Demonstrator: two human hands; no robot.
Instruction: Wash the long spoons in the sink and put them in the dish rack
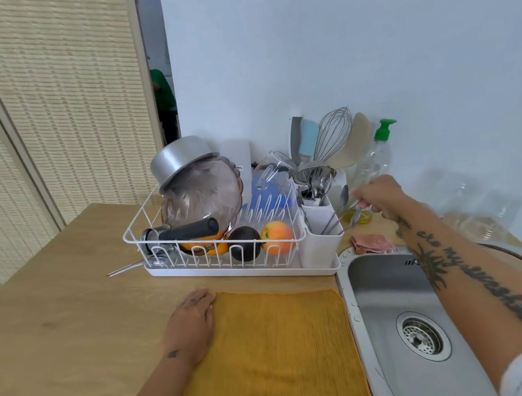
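Observation:
My right hand [379,198] reaches over the sink [384,285] toward the white dish rack [227,264] and pinches the upper ends of long metal spoons [338,214]. Their lower ends stand in the rack's white cutlery holder [320,237] at its right end, leaning to the right. My left hand [193,322] rests flat on the wooden counter, its fingers touching the left edge of the orange cloth [276,348]. The steel sink basin holds only its drain strainer [421,337].
The rack carries a metal pot [184,162], a glass bowl [202,196], a black-handled tool [190,230], an apple [277,237] and dark fruit. A utensil jar with a whisk [333,134], a soap bottle [381,146], a pink rag [372,244] and the tap [520,258] surround the sink.

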